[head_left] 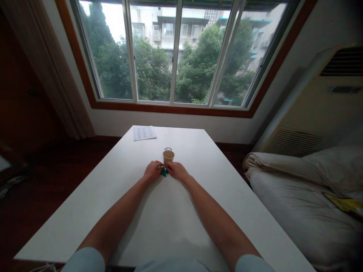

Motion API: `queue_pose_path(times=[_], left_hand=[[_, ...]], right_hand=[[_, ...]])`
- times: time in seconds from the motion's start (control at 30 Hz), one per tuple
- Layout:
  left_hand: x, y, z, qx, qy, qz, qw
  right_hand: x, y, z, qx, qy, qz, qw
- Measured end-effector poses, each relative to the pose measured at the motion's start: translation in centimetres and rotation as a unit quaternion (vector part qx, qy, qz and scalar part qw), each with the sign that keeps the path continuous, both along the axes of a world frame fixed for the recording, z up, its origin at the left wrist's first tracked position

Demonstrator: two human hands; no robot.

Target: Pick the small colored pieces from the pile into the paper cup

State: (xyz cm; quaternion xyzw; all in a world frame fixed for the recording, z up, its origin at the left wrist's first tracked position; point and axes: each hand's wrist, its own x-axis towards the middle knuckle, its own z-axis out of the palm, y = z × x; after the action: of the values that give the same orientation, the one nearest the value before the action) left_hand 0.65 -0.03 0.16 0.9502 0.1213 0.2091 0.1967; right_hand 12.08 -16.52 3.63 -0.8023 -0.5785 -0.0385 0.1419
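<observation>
A small heap of blue and green pieces [165, 172], too tiny to make out singly, lies on the white table [172, 215] between my two hands. My left hand [153, 170] rests at the heap's left side, its fingers curled in and fingertips at the pieces. From the right, my right hand [176, 170] reaches in with bent, closed fingers touching or almost touching the heap. What the fingertips of either hand hold is too small to tell. Just behind the hands stands an upright brown paper cup [168, 155], its lower part partly covered by my fingers.
A thin ring-shaped item [168, 149] lies behind the cup. Printed sheets [144, 132] are at the table's far left corner. Beyond the table is a window wall; a covered bed or sofa [283, 196] and a large air conditioner [320, 109] stand on the right.
</observation>
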Motion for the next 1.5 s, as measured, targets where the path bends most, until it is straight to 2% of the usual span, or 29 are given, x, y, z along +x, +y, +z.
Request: queue_pose_path(times=[0.23, 0.4, 0.67, 0.97, 1.2, 1.5], left_hand=[[0.0, 0.1, -0.1, 0.007, -0.002, -0.003, 1.0], [-0.1, -0.1, 0.1, 0.011, -0.001, 0.001, 1.0], [-0.2, -0.2, 0.4, -0.011, 0.002, 0.002, 1.0], [-0.1, -0.1, 0.2, -0.007, -0.008, -0.01, 1.0], [0.0, -0.2, 0.2, -0.011, -0.012, -0.009, 1.0], [-0.1, -0.4, 0.5, -0.026, -0.003, -0.005, 1.0]], right_hand=[[-1.0, 0.6, -0.6, 0.13, -0.031, 0.016, 0.991], [-1.7, 0.5, -0.2, 0.19, -0.039, 0.018, 0.981], [-2.0, -0.2, 1.1, 0.182, -0.07, -0.045, 0.98], [-0.8, -0.3, 0.3, 0.247, -0.043, -0.067, 0.966], [-0.9, -0.4, 0.6, 0.303, -0.066, -0.077, 0.948], [-0.2, 0.0, -0.4, 0.246, -0.064, -0.094, 0.962]])
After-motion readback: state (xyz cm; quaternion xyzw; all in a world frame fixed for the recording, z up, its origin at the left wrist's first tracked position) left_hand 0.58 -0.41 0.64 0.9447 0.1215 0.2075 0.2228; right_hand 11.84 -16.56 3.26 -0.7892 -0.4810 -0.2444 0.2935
